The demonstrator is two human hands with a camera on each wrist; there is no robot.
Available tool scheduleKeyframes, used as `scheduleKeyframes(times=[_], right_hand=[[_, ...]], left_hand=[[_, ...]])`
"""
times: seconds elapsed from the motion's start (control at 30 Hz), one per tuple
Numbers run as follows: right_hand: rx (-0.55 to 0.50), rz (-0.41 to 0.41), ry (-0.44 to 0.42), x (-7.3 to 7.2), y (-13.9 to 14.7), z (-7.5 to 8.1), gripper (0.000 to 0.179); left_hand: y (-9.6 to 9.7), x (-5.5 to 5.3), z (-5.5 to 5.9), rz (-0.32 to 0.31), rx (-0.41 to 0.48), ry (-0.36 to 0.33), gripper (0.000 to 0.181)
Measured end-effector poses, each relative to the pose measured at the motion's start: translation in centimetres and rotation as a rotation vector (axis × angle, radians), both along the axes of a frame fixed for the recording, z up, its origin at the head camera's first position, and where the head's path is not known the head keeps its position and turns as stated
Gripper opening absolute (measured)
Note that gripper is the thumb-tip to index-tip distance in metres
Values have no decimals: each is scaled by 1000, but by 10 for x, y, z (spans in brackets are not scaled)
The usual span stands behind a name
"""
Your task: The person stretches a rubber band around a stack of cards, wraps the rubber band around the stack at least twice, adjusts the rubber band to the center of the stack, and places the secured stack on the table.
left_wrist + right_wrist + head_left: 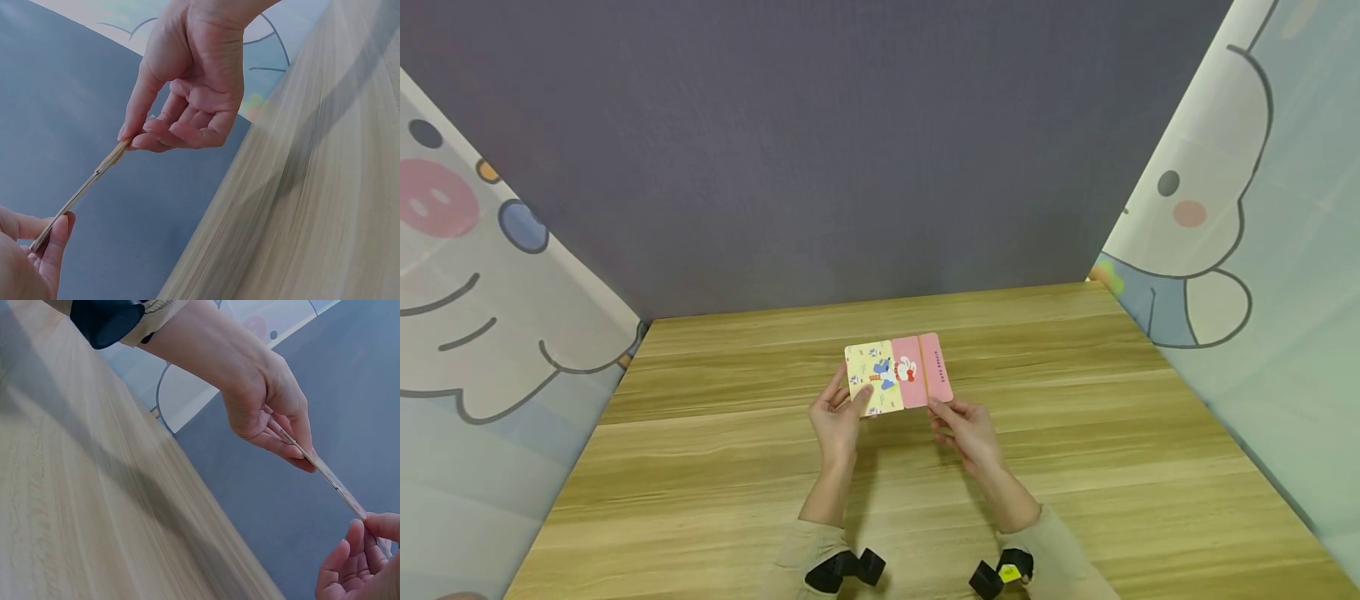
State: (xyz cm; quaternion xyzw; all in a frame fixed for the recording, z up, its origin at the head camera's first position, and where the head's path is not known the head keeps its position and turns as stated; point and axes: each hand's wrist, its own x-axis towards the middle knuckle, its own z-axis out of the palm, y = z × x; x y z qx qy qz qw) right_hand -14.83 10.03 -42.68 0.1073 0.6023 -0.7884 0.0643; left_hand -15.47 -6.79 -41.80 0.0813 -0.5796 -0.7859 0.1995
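A small thin booklet [913, 392] with cartoon pictures is held up between both hands, its faces toward the head view. One half is yellow with a blue animal; the other is pink with a white rabbit and a narrow orange band [923, 367] across it. My left hand [837, 425] pinches the yellow half, thumb on the front and fingers behind. At the lower corner of the pink half, my right hand [972, 433] pinches the edge between thumb and fingers. Seen edge-on in the left wrist view, the booklet [78, 195] shows as a thin layered strip above the table.
Below the hands spreads a wood-grain table [715, 467]. A dark grey panel [865, 167] stands along its far edge, and cartoon-printed curtains hang at the left [490, 333] and right [1285, 375]. Black straps with small blocks [871, 567] sit on both wrists.
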Motion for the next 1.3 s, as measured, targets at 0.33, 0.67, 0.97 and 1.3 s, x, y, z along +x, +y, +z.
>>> scheduleKeyframes(times=[0.33,0.67,0.97,1.3], right_hand=[[-32,-1,3,1,-11,-5,16],[91,195,62,6,-9,-2,32],[318,360,246,12,12,14,29],[601,252,500,-1,29,38,19]], left_hand=[[5,-5,-15,-21,-39,74,48],[8,2,-3,-40,5,11,50],[3,3,-3,-66,-18,11,51],[3,4,-4,-62,-14,-19,52]])
